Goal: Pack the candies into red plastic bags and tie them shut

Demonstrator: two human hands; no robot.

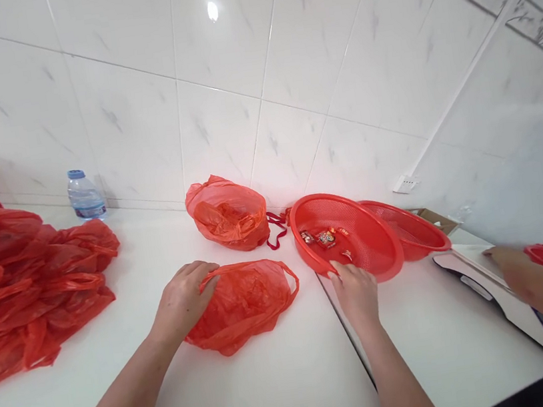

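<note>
**Left hand (185, 301) held a bag (246, 311), right hand (357, 294) a basket (355, 225)**

On the white table (228, 401), the left hand pinched the bag's left rim, probably to keep its mouth spread. The right hand was curled over the basket's near edge, seemingly to steady it; wrapped packets (326, 239) lay inside. Behind, a second bag (229, 226) stood open near the tiled wall (219, 120).

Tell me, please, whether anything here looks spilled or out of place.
Nothing looks spilled: the visible small packets lie inside the front basket. Only the thin red cord looks a little stray, trailing loosely between the rear bag and that basket.
</note>
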